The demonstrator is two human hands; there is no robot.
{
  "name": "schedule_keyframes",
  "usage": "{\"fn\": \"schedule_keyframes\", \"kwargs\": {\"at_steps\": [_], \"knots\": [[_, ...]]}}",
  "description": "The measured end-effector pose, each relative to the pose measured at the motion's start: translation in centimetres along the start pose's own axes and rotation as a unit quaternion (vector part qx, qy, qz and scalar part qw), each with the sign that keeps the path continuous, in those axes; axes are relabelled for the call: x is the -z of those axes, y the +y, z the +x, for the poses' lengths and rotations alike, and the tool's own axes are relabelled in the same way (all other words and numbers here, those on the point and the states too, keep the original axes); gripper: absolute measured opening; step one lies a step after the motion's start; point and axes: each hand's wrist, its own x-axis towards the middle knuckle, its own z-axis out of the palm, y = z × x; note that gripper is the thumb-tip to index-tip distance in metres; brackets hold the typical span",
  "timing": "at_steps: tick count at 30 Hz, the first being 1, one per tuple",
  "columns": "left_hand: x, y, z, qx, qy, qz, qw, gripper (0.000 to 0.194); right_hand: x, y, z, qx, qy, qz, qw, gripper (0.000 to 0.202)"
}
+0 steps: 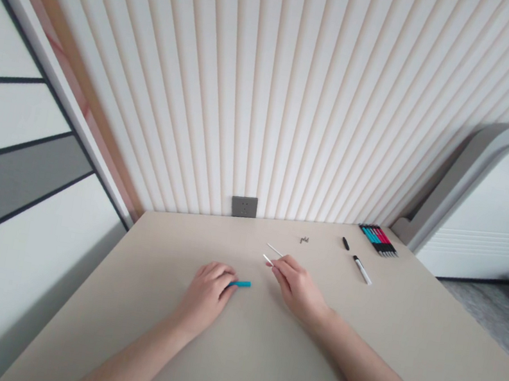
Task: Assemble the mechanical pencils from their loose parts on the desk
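Note:
My left hand (209, 290) rests low over the table with its fingers closed on a blue pen barrel (243, 283), whose free end points right. To the right of it, my right hand (300, 283) pinches a thin white stick (267, 260), which looks like a pen refill. A second thin white stick (274, 250) shows just beyond the right fingertips; whether it lies on the table or is also held, I cannot tell. A gap separates the blue barrel from the white stick. The left fingers hide the barrel's other end.
Farther back lie several small metal pieces (304, 240), a short black part (346, 243) and a white pen with a black end (362, 270). A row of blue and pink pens (378, 240) lies at the table's (246, 358) back right. Behind is a ribbed wall with a socket (244, 206).

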Motion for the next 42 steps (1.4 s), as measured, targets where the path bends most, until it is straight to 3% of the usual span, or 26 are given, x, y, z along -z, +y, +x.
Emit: {"fn": "schedule_keyframes", "kwargs": {"at_steps": [5, 14, 22, 27, 31, 36, 42], "knots": [[0.1, -0.1, 0.1, 0.029, 0.011, -0.051, 0.998, 0.007, 0.8, 1.1, 0.0, 0.049, -0.087, -0.11, 0.989, 0.031], [0.2, -0.2, 0.0, 0.048, 0.024, -0.093, 0.994, 0.008, 0.8, 1.2, 0.1, 0.097, -0.108, -0.147, 0.978, 0.032], [0.2, 0.2, 0.0, 0.021, -0.012, -0.103, 0.994, 0.006, 0.3, 0.7, 0.0, 0.111, -0.125, -0.171, 0.971, 0.028], [0.2, 0.5, -0.1, -0.014, -0.045, -0.096, 0.994, 0.006, -0.5, 0.3, -0.3, 0.117, -0.128, -0.123, 0.977, 0.028], [0.5, 0.7, -0.1, -0.043, -0.054, -0.1, 0.993, 0.011, -1.1, -0.4, -0.9, 0.069, -0.122, -0.055, 0.989, 0.034], [0.8, 0.8, -0.1, -0.041, -0.057, -0.097, 0.993, 0.014, -1.6, -1.1, -1.0, -0.01, -0.067, 0.06, 0.996, 0.028], [0.7, 0.8, 0.0, -0.027, -0.031, -0.093, 0.995, 0.012, -2.0, -1.6, -0.6, -0.024, -0.036, 0.153, 0.987, 0.018]]}}
